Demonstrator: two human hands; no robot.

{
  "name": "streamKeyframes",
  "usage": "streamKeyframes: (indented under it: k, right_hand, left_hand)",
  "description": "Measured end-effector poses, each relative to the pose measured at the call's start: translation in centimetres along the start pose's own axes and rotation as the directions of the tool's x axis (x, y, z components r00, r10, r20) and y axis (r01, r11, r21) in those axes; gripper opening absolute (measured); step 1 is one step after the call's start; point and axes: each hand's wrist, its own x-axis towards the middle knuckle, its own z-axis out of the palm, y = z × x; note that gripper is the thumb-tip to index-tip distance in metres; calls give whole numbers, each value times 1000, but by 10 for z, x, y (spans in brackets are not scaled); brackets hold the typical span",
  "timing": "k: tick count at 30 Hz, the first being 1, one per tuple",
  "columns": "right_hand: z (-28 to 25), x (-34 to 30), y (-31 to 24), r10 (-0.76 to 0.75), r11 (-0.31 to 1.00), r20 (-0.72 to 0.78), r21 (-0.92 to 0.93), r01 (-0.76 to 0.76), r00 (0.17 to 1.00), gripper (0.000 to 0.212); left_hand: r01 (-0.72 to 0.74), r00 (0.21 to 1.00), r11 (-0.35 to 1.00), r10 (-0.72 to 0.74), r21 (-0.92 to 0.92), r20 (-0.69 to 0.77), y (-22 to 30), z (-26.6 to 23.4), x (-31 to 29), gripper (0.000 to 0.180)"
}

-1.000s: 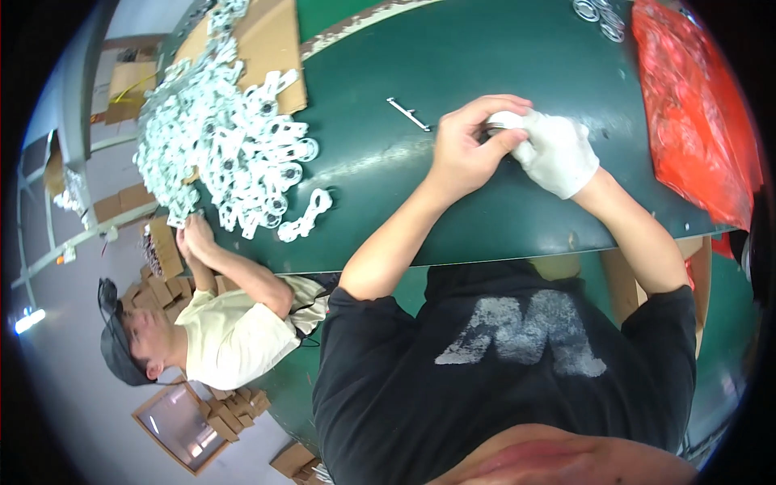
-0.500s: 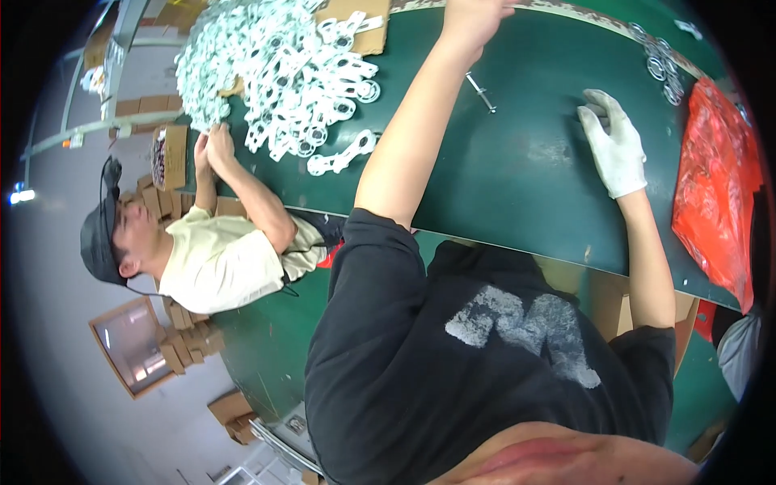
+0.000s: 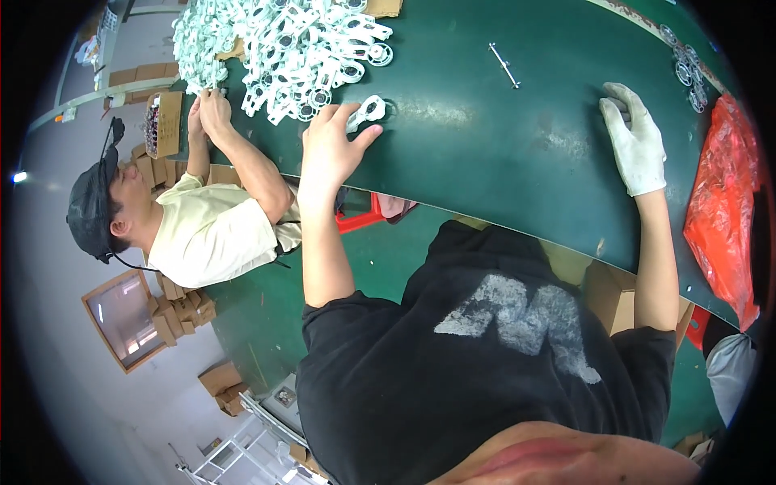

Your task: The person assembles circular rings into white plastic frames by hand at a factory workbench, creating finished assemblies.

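Note:
My bare left hand [image 3: 330, 149] reaches over a white plastic part [image 3: 370, 108] with a ring-shaped end, lying near the pile. Its fingers and thumb are spread on either side of the part and hide some of it; the grip is not closed. My right hand [image 3: 634, 141], in a white glove, rests over the green table with fingers loosely bent and apart, nothing visible in it. Between the hands and farther back lies a thin metal rod [image 3: 503, 65] with small knobs. A large pile of similar white parts [image 3: 315, 61] covers the far left.
A red plastic bag [image 3: 723, 214] lies at the right edge of the green table [image 3: 485, 153]. Shiny metal rings [image 3: 687, 73] lie behind it. At left, a co-worker [image 3: 210, 230] in a cap handles something by the pile, beside an open cardboard box [image 3: 168, 125].
My left hand has come back from the far side of the table, down and left, to the single white part. My right hand stays in about the same place; the view has shifted slightly.

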Motion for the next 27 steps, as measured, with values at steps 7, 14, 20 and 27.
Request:
streamKeyframes:
  k: [7,14,20,27]
  right_hand:
    - [-14,-4,3,-107,992,-22,-65,106,994,39]
    - [-5,-14,-24,-210,978,147,44,205,967,74]
    - [-25,4,-3,223,935,-355,341,-96,908,30]
    - [-32,24,22,-387,886,-573,-448,119,723,21]
  left_hand:
    - [-240,968,955,223,-172,-112,41,21,59,37]
    - [-245,966,474,195,-846,-170,210,13,92,39]
    - [-401,844,360,504,-842,-185,373,39,144,45]
    - [-788,615,533,708,-309,-346,454,98,234,66]
